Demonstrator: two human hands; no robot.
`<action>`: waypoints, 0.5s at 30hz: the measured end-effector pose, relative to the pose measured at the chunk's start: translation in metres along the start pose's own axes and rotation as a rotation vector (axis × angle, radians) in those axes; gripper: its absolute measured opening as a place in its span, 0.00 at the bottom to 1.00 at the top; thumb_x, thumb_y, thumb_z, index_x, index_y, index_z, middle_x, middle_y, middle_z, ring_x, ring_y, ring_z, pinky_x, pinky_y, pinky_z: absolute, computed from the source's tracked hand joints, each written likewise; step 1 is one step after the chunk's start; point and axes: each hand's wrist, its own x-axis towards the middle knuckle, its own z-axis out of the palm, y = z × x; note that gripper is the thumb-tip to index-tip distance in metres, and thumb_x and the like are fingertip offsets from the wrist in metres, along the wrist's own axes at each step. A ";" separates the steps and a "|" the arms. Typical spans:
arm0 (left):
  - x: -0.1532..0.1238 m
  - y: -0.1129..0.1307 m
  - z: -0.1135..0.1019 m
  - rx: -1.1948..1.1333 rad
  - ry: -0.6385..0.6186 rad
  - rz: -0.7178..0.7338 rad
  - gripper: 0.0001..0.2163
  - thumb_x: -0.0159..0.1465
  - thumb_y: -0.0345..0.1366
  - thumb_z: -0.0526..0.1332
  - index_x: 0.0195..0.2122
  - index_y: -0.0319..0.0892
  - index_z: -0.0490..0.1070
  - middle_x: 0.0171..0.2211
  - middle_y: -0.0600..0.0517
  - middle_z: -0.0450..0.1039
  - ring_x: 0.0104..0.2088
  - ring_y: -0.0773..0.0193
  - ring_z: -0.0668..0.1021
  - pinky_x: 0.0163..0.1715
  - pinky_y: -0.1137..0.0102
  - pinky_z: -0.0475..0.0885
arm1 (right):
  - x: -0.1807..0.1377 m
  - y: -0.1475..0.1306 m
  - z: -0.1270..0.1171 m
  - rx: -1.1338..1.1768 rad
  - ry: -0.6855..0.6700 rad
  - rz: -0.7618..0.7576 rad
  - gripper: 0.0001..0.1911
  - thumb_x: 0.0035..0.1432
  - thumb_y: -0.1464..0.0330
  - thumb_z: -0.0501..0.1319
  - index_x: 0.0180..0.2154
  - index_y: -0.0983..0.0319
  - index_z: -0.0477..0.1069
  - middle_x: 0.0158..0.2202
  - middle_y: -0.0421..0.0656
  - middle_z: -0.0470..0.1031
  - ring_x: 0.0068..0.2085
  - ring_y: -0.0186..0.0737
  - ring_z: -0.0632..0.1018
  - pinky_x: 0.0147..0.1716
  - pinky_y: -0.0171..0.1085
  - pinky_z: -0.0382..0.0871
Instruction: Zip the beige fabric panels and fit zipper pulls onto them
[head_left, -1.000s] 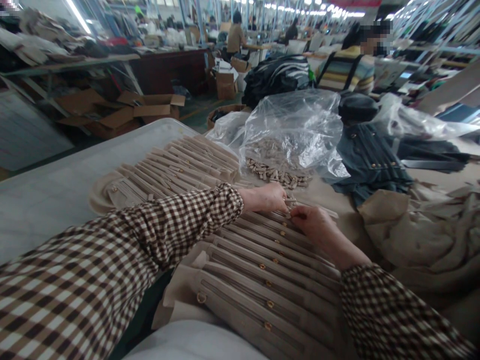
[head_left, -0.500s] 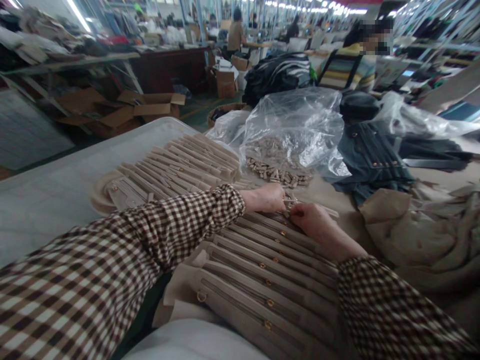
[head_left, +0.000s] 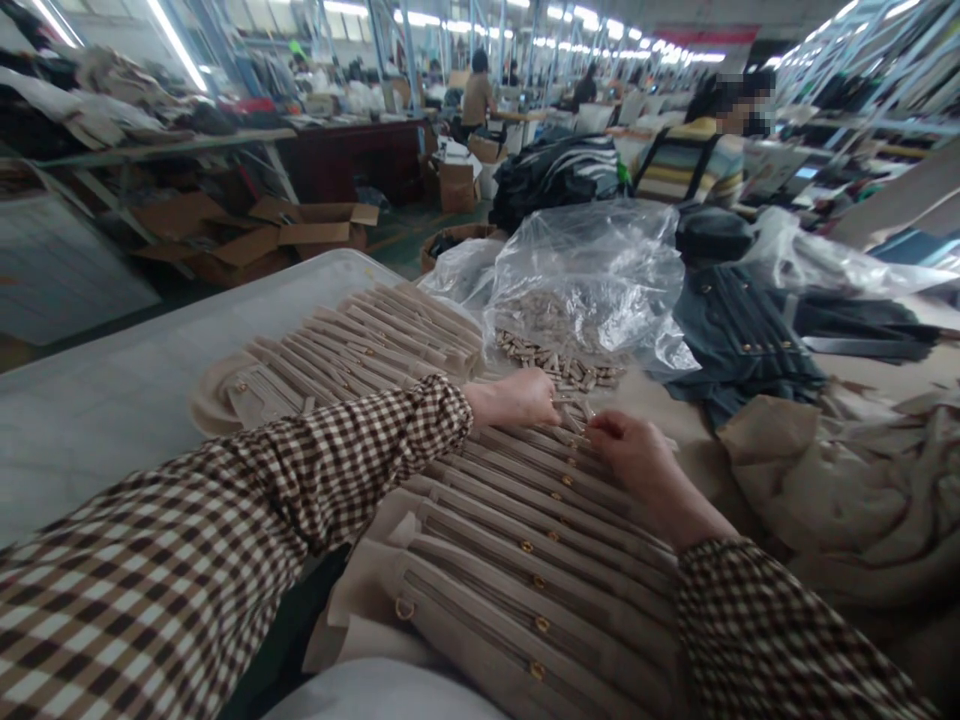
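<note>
Overlapping beige fabric panels with zippers [head_left: 510,520] lie in a row in front of me, with small gold-coloured rings and zip pulls along them. My left hand [head_left: 519,398] is closed in a pinch over the far end of the row. Close to its right, my right hand [head_left: 634,450] is also pinched, fingertips low over the zippers. Small beige tabs with bits of metal show between the two hands. What each set of fingers grips is too small to make out. Just beyond lies a heap of small beige tabs [head_left: 574,368], partly under clear plastic.
More beige zippered panels [head_left: 360,345] are stacked at the left on the pale table [head_left: 97,420]. A clear plastic bag [head_left: 592,255] stands behind the tabs. Dark garments [head_left: 750,335] and crumpled beige fabric [head_left: 847,480] lie at the right. Farther off are open cardboard boxes [head_left: 247,240] and people.
My left hand has drawn slightly left and my right hand slightly right, widening the gap between them. The whole view has tilted up a little.
</note>
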 end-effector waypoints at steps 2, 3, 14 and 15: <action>-0.005 0.001 -0.002 -0.100 -0.048 -0.005 0.10 0.49 0.34 0.67 0.19 0.40 0.65 0.13 0.60 0.57 0.17 0.71 0.62 0.19 0.73 0.52 | 0.001 -0.005 0.001 0.202 0.039 0.006 0.18 0.53 0.58 0.57 0.39 0.63 0.76 0.27 0.41 0.76 0.26 0.36 0.71 0.27 0.35 0.63; -0.007 0.002 -0.001 -0.157 -0.080 -0.005 0.10 0.50 0.37 0.67 0.21 0.41 0.65 0.13 0.60 0.57 0.17 0.72 0.62 0.18 0.73 0.52 | 0.001 -0.009 0.002 0.343 0.046 0.005 0.21 0.51 0.56 0.59 0.40 0.63 0.76 0.28 0.42 0.76 0.26 0.36 0.72 0.27 0.35 0.65; -0.009 0.002 0.016 -0.600 -0.194 0.016 0.10 0.52 0.38 0.66 0.28 0.41 0.66 0.19 0.61 0.61 0.18 0.75 0.62 0.17 0.77 0.56 | -0.009 -0.027 -0.003 0.951 0.036 0.147 0.18 0.39 0.57 0.71 0.26 0.63 0.71 0.21 0.39 0.72 0.23 0.32 0.71 0.26 0.34 0.68; -0.009 0.000 0.016 -0.621 -0.188 0.011 0.10 0.53 0.38 0.66 0.29 0.41 0.66 0.20 0.61 0.61 0.18 0.75 0.62 0.17 0.78 0.56 | -0.010 -0.026 -0.004 0.963 0.021 0.162 0.18 0.39 0.57 0.71 0.26 0.63 0.71 0.22 0.39 0.72 0.24 0.32 0.72 0.27 0.34 0.69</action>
